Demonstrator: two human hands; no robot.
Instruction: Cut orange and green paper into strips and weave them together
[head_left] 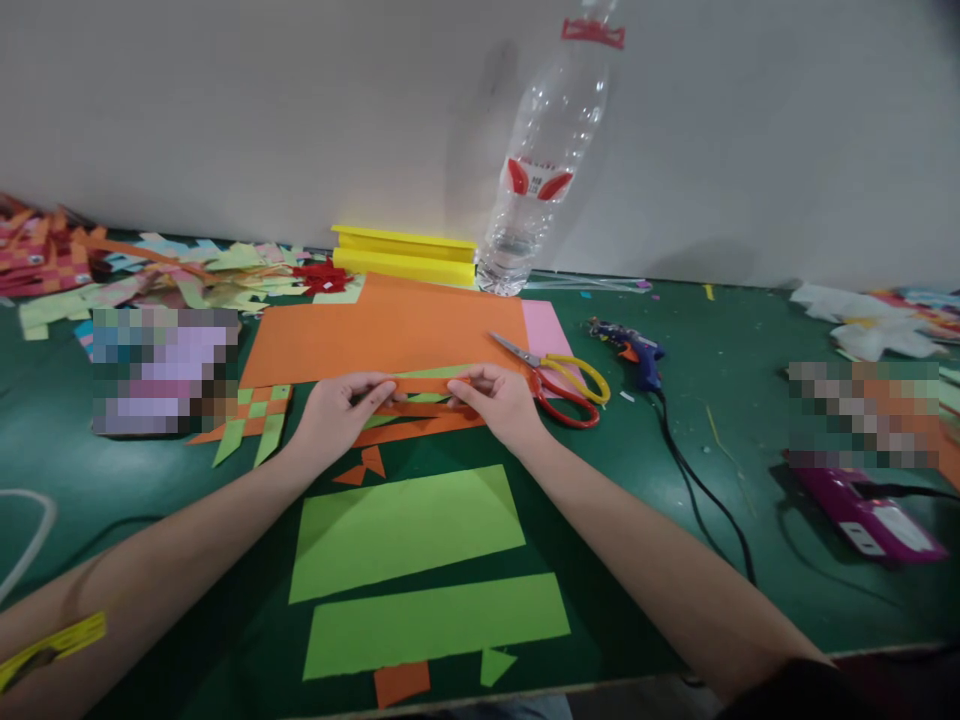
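An orange paper strip (422, 385) is stretched level between my two hands. My left hand (346, 405) pinches its left end, and my right hand (491, 395) pinches the right end. Beneath lie more orange strips (420, 430) and some green paper, partly covered by my hands. A woven orange and green paper piece (259, 412) rests left of my left hand. Scissors (559, 375) with one yellow and one red handle lie just right of my right hand. Nearer to me are two green paper sheets (409, 530) and small orange scraps (365, 465).
Large orange paper (360, 335) lies behind my hands, with a yellow folded piece (405, 257) and a tilted plastic bottle (536, 160) by the wall. A blue glue gun (637, 355) trails its cord at right, near a magenta power strip (870, 510). Paper scraps (202, 275) pile up at left.
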